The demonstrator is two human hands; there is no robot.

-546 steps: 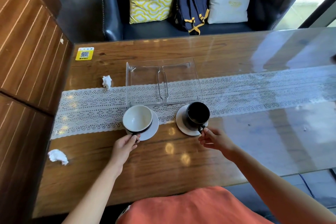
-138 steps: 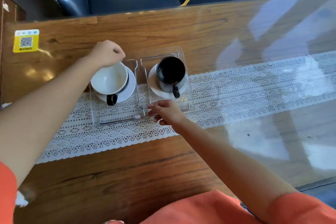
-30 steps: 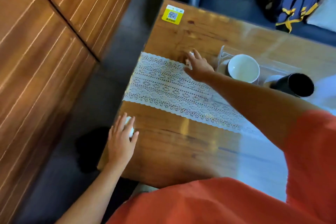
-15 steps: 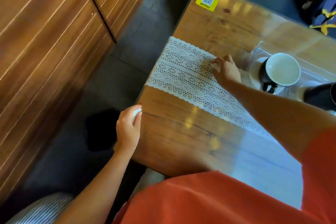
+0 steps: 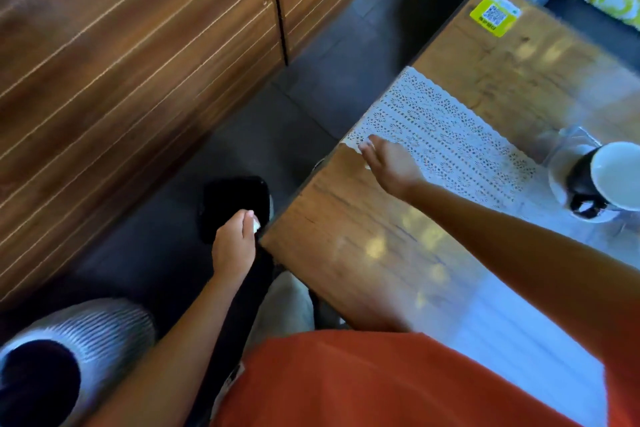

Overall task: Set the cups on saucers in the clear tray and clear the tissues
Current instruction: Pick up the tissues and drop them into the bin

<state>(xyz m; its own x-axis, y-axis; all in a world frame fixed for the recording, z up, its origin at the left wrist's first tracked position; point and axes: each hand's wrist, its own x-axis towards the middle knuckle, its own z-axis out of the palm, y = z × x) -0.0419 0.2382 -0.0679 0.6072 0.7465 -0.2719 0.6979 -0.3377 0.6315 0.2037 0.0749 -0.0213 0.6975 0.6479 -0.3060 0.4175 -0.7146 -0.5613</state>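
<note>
So the left hand (image 5: 232, 246) is off the bench (image 5: 346, 236) completely, hanging just past its near-left corner with the fingers pinched shut around a crumpled tissue (image 5: 256, 226), only a little white bit poking out at the fingertips. Right below and slightly ahead of that hand there's a black bin (image 5: 235, 204) on the floor, tucked against the bench's left edge, so the tissue is pretty much over the bin's near rim already; looks to me like the drop only needs a small nudge forward and a release. The right hand (image 5: 389, 163) is up on the bench near the left edge, right where the lace runner (image 5: 443, 139) ends. I honestly can't tell if it's curled round a second tissue or empty, since I only see the back of it and it's a bit blurry. If it does have one, the bin lies down and to the left of it, over the bench's left edge, so it's got further to travel than the left hand. Over toward the right side of the bench the cup (image 5: 609, 177) sits on its saucer (image 5: 561, 163) inside the clear tray (image 5: 568, 135), handle pointing back toward the near edge. That half of the job looks sorted from here.
</note>
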